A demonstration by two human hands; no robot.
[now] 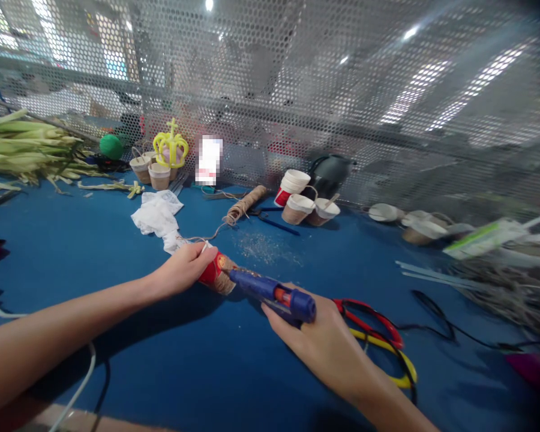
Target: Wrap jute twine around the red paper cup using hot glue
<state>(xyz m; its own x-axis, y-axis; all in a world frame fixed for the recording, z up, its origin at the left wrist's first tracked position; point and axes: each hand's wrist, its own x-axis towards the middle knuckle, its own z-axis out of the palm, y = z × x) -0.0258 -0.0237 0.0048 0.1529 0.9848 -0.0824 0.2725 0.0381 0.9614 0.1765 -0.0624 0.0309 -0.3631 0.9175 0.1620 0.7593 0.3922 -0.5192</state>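
Note:
My left hand [185,268] is closed round a red paper cup [216,273] partly wrapped in jute twine, lying on its side on the blue table [117,258]. My right hand [310,333] grips a blue glue gun [270,291], whose nozzle touches the cup's wrapped part. A strand of twine runs from the cup back to a twine spool [245,204].
A crumpled white cloth [158,217] lies behind my left hand. Red and yellow scissors [382,336] and a black cable lie to the right. Twine-wrapped cups [303,204], a yellow crown [171,147], a green ball [111,146] and corn husks [22,147] line the perforated screen.

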